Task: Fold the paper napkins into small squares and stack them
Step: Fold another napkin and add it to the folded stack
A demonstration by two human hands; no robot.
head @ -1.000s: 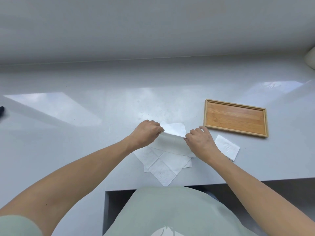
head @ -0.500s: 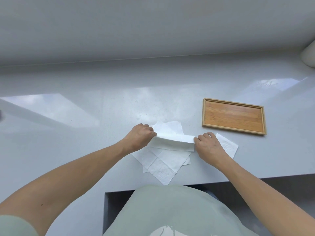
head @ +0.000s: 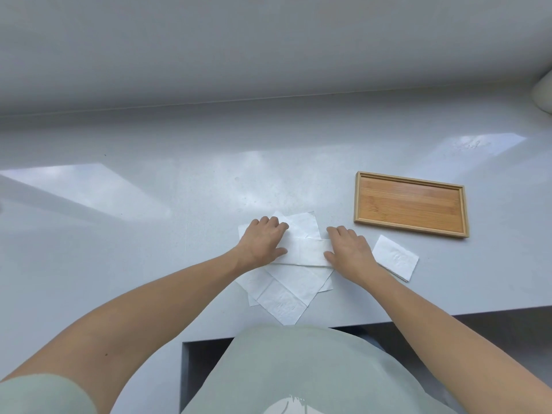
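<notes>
While flat, both hands press folded napkin.

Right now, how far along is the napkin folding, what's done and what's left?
Done: one folded napkin lies on the counter in front of the wooden tray, which holds nothing. In hand: the left hand and right hand press the half-folded napkin flat; it needs more folding. Left: the loose pile of unfolded napkins underneath, then stacking.
</notes>
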